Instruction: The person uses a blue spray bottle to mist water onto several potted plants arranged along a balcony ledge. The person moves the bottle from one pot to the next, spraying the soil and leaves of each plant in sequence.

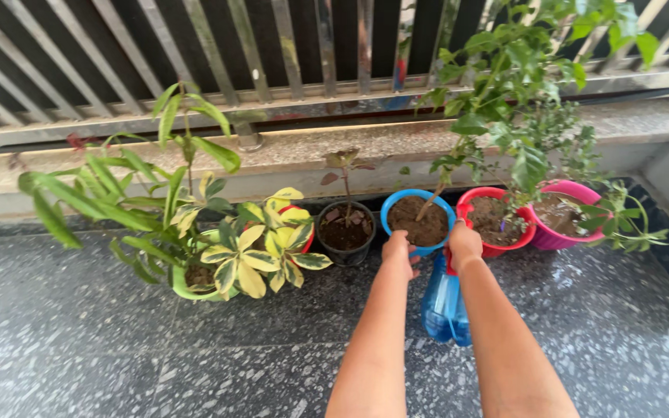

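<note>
Two hands met at the blue pot [420,203]. The right hand [464,244] gripped the red trigger of a blue spray bottle [443,306], hanging between the forearms; the left hand [397,249] was closed at the pot's rim. Aiming the nozzle low at the soil [418,220], steadying the pot, seemed wisest.

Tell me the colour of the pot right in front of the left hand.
Blue: the pot is bright blue and filled with brown soil, seen in the head view just past the left hand.
</note>
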